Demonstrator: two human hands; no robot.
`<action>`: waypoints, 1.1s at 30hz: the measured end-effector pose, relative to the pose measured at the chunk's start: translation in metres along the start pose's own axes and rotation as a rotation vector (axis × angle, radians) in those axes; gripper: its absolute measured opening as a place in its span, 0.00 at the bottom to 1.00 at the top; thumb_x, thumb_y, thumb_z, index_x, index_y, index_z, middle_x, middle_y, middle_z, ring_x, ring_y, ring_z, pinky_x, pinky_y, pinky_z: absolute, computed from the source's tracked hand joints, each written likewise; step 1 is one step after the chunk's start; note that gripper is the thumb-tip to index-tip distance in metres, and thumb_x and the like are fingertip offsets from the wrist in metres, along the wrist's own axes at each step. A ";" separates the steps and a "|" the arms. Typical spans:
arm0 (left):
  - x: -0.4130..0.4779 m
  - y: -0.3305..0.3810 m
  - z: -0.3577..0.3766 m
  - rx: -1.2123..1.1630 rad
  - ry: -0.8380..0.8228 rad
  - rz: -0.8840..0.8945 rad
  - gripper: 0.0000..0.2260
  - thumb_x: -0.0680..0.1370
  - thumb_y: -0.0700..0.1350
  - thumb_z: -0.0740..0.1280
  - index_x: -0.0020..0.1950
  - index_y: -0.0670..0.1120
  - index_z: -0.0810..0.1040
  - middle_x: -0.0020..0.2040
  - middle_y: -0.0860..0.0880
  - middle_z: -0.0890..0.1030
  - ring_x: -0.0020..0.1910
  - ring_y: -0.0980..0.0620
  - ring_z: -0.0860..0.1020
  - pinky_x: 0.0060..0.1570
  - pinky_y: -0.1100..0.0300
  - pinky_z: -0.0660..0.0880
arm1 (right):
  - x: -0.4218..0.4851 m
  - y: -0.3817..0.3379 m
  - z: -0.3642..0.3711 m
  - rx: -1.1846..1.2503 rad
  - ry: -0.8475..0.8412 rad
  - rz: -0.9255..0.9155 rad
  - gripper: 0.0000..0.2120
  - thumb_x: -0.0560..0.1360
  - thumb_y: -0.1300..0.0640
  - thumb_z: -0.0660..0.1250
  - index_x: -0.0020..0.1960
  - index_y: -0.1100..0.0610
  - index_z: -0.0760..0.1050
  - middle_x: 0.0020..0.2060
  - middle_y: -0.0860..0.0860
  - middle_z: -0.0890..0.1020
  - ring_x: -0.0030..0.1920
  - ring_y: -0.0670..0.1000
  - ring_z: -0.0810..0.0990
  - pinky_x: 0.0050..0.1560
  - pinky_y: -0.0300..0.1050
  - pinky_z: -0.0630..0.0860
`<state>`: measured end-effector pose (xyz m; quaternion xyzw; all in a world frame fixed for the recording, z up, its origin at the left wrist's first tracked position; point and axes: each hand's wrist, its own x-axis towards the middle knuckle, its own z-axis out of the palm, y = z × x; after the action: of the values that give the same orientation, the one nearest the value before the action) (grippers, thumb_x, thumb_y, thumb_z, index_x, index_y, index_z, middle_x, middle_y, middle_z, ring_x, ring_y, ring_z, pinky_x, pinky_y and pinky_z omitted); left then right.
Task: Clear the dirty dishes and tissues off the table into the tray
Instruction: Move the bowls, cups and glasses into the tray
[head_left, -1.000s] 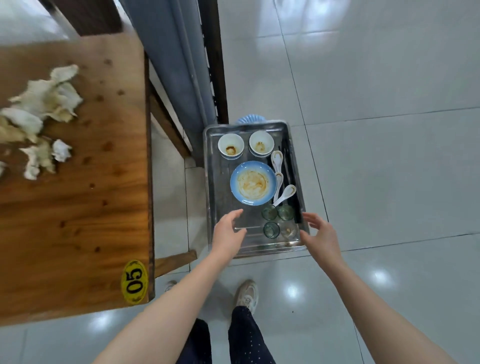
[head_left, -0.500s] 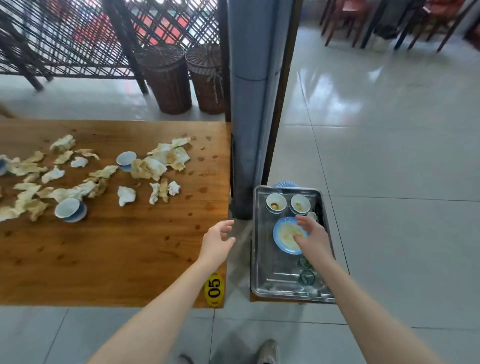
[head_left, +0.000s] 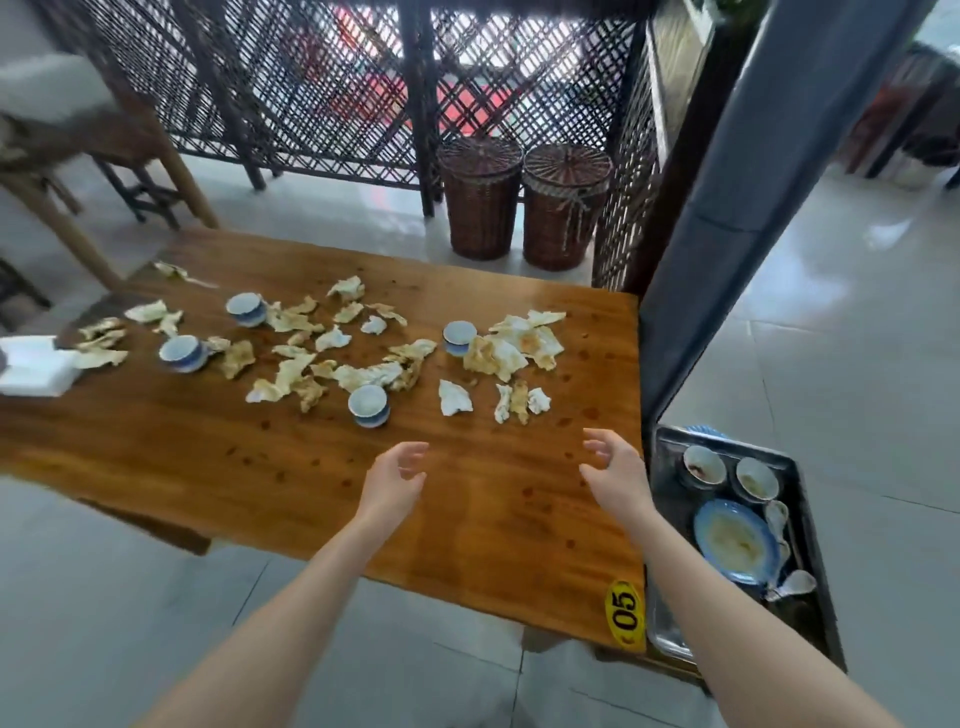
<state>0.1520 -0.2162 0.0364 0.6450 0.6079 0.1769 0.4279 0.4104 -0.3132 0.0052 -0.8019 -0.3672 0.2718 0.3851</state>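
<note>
Both hands hang over the near right part of the wooden table (head_left: 260, 467), touching nothing. The left hand (head_left: 392, 480) and the right hand (head_left: 613, 473) are released, fingers loosely spread and palms turned toward each other.

The tray (head_left: 670, 623) sits low beside the table's right end. It already holds a smeared blue plate (head_left: 735, 540), two small bowls (head_left: 704, 465) and some spoons (head_left: 792, 584). Four small blue-and-white cups lie on the table among the crumpled tissues (head_left: 514, 348), which are scattered across its far half.

By the look of it, the step in hand is reaching for another load. The nearest cup (head_left: 368, 405) lies just beyond the left hand, and a lone tissue (head_left: 454, 397) lies between the two hands, a little farther off. The next move probably calls for reaching farther, closing a hand round that cup or gathering several tissues at once, then carrying them right to the tray.
</note>
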 end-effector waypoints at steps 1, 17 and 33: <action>0.003 -0.008 -0.014 -0.003 0.010 -0.010 0.17 0.78 0.35 0.67 0.65 0.47 0.76 0.62 0.47 0.77 0.59 0.49 0.77 0.55 0.59 0.77 | 0.000 -0.009 0.014 0.001 -0.013 -0.009 0.22 0.74 0.67 0.67 0.65 0.51 0.72 0.55 0.47 0.77 0.46 0.40 0.74 0.27 0.26 0.70; 0.040 -0.103 -0.143 -0.079 0.182 -0.166 0.17 0.79 0.38 0.66 0.68 0.48 0.74 0.62 0.46 0.78 0.59 0.50 0.76 0.55 0.56 0.75 | 0.026 -0.096 0.166 -0.074 -0.236 -0.039 0.22 0.73 0.67 0.68 0.64 0.51 0.72 0.53 0.47 0.77 0.57 0.49 0.76 0.42 0.32 0.71; 0.168 -0.122 -0.197 -0.092 0.105 -0.181 0.18 0.77 0.38 0.68 0.66 0.47 0.76 0.58 0.47 0.79 0.56 0.51 0.77 0.52 0.60 0.76 | 0.096 -0.128 0.291 -0.060 -0.343 0.112 0.40 0.63 0.59 0.80 0.70 0.51 0.65 0.65 0.49 0.74 0.65 0.50 0.72 0.59 0.42 0.72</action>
<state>-0.0393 -0.0060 0.0064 0.5571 0.6764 0.1988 0.4390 0.2089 -0.0594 -0.0668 -0.7740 -0.3900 0.4148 0.2770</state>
